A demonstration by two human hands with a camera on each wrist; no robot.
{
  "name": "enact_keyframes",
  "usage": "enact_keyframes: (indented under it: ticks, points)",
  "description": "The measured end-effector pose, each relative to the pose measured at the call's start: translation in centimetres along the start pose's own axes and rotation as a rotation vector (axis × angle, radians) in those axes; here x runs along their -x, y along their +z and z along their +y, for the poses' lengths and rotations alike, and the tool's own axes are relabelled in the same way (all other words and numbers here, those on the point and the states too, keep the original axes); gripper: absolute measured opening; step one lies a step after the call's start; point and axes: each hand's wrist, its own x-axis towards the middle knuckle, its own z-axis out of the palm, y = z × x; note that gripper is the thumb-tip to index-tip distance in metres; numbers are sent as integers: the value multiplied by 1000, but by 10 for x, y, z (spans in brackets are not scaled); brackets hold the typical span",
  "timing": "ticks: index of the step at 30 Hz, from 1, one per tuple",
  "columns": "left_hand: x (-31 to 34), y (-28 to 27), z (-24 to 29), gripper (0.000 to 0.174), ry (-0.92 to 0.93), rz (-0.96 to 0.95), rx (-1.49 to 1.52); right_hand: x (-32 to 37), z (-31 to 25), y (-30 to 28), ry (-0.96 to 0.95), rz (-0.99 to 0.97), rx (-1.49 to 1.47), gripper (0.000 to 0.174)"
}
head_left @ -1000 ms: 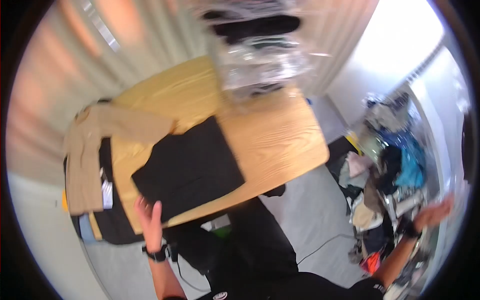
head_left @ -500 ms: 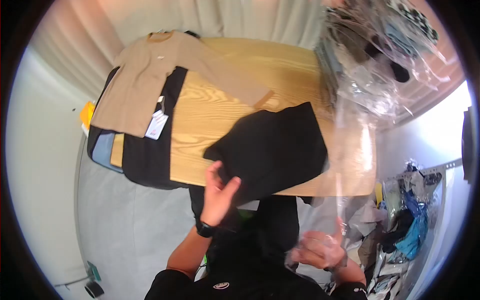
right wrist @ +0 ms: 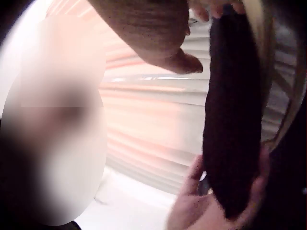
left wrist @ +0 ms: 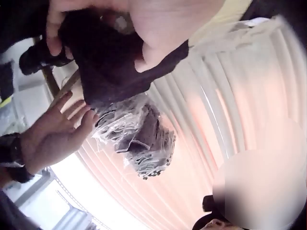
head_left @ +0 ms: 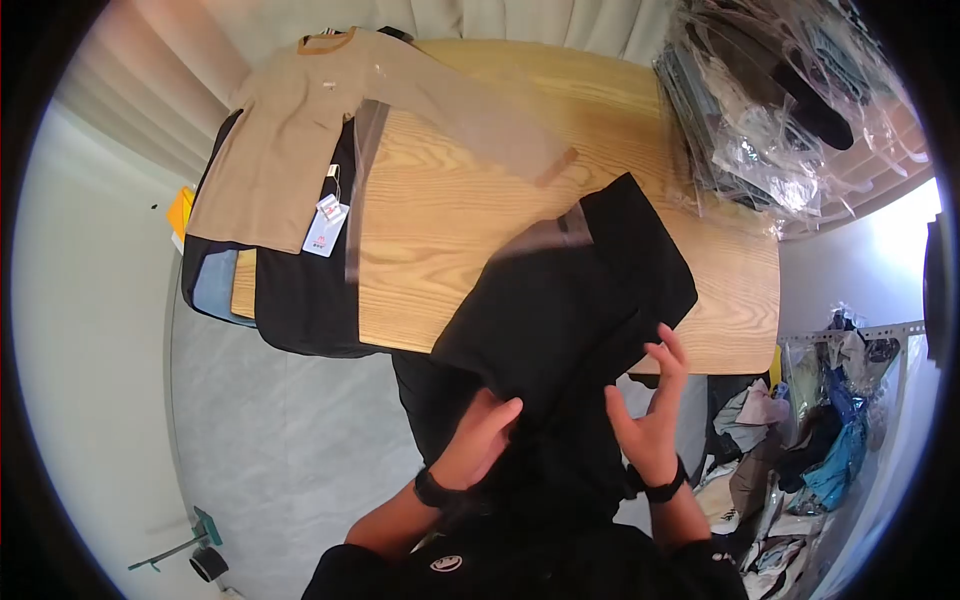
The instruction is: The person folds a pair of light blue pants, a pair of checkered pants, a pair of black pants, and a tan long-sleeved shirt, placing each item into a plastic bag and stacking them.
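A folded black garment [head_left: 560, 310] lies across the front edge of the table, its near part drawn toward the body. My left hand [head_left: 480, 440] grips its near left edge, thumb above and fingers beneath, as the left wrist view [left wrist: 168, 28] also shows. Beside the garment's right edge, my right hand [head_left: 652, 415] has its fingers spread and holds nothing. A clear plastic bag [head_left: 480, 120] stretches over the table and the sleeve of a beige long-sleeved top [head_left: 290, 130], with its strip-like edge overlapping the black garment.
Hang tags [head_left: 325, 225] hang on the beige top, which lies over more dark clothing [head_left: 305, 305] at the table's left. Plastic-wrapped clothes are stacked [head_left: 760, 120] at the back right. A heap of bagged clothes [head_left: 810, 440] fills the floor area at right.
My right hand has come in from the far right and let go of the clear bag, now spread across the table. The black garment has been pulled nearer by my left hand.
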Motion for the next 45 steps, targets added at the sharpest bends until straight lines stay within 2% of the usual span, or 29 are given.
enact_keyframes:
  ticks: [1, 3, 4, 6, 7, 8, 9, 10, 11, 12, 13, 16, 17, 19, 20, 21, 22, 23, 25, 26, 27, 28, 29, 30, 32, 33, 35, 38, 45]
  points:
    - [-4, 3, 1, 39, 2, 5, 4, 14, 11, 5, 197, 89, -286, 58]
    - [-10, 5, 2, 42, -318, -127, 94, 26, 18, 5, 528, 159, -807, 71]
    - [-13, 3, -1, 42, -322, -123, 87, 27, 16, 3, 532, 164, -812, 71]
    - [-20, 2, -10, 36, -411, -121, -42, 28, 9, -3, 781, 271, -1236, 68]
    - [-21, 7, -13, 36, -418, -121, -51, 27, 12, -8, 825, 219, -1283, 63]
    - [-19, 13, -17, 38, -313, -127, -263, 31, 23, -12, 826, 228, -1287, 63]
    - [-16, 19, -21, 40, -203, -132, -473, 27, 29, -15, 872, 121, -1535, 62]
    - [-14, 26, -23, 40, -204, -132, -481, 22, 29, -16, 907, 1, -1783, 60]
    - [-10, 34, -24, 47, -220, -204, -668, 20, 19, -16, 928, 112, -1616, 51]
    - [-5, 43, -24, 55, -236, -275, -854, 23, 24, -18, 927, 110, -1625, 51]
    - [0, 57, -22, 58, -11, -350, -964, 27, 33, -22, 991, 59, -1573, 49]
    - [14, 73, -10, 54, -134, -334, -1159, 31, 44, -26, 1072, -22, -1609, 46]
    - [22, 76, 3, 46, -35, -407, -1251, 35, 46, -24, 1124, -58, -1664, 47]
    - [22, 56, 20, 37, 34, -817, -1236, 38, 47, -26, 1168, -94, -1724, 48]
    - [27, 44, 30, 32, 197, -966, -1179, 37, 43, -29, 1194, -70, -1804, 50]
    - [28, 52, 58, 30, -155, -1129, -1148, 37, 42, -31, 1217, -43, -1886, 52]
    - [27, 56, 82, 29, -34, -1186, -1079, 39, 45, -33, 1211, -43, -1892, 52]
    - [30, 68, 108, 24, 95, -1082, -936, 43, 48, -34, 1172, -3, -1903, 54]
    - [20, 58, 153, 23, 272, -816, -1013, 51, 51, -35, 1125, 35, -1922, 57]
    - [14, 65, 163, 26, 255, -358, -1140, 55, 52, -35, 1086, 40, -1918, 58]
    - [-14, 69, 165, 28, 523, -109, -1401, 57, 54, -34, 1041, 43, -1913, 58]
    - [-33, 66, 173, 31, 704, 50, -1879, 59, 55, -32, 1023, 36, -1920, 58]
    - [-53, 44, 180, 39, 798, 83, -2099, 61, 55, -31, 982, 47, -1965, 59]
    - [-68, 31, 186, 39, 807, 93, -2097, 64, 55, -31, 944, 55, -2006, 60]
    - [-91, 12, 194, 44, 776, 15, -2441, 71, 57, -30, 944, 32, -1979, 62]
    - [-99, 3, 192, 44, 783, 26, -2448, 72, 58, -28, 949, 26, -1958, 64]
    - [-111, -7, 187, 48, 590, -5, -2295, 72, 57, -26, 954, -14, -1995, 65]
    - [-109, -6, 179, 52, 695, -1, -2393, 73, 59, -22, 992, -85, -2020, 69]
    - [-88, 32, 165, 46, 699, -95, -2342, 62, 62, -9, 943, -289, -2011, 71]
